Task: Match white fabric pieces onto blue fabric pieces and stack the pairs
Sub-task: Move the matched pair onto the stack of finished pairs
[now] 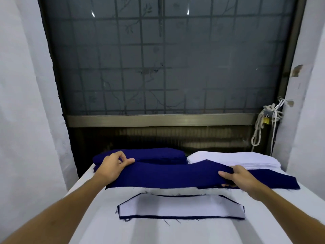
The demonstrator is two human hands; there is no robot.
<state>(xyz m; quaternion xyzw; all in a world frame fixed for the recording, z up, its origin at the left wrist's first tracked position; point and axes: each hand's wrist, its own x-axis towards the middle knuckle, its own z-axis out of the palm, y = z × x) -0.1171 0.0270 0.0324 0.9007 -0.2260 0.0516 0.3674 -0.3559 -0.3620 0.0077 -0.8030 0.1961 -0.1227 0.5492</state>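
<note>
A long blue fabric piece (168,175) is lifted slightly above the table. My left hand (112,164) pinches its left end, and my right hand (237,176) grips its right end, thumb on top. Behind it lie a stack of blue pieces (158,154) at the back left and a stack of white pieces (233,159) at the back right. Another blue piece (274,180) lies flat under my right hand. Near me sits a finished pair (181,208), a white piece on a blue one whose edges show around it.
The white-covered table (175,233) runs toward me. A dark window with a metal grille (167,67) stands right behind it, with white walls on both sides. Knotted cords and a padlock (265,120) hang at the window's right edge.
</note>
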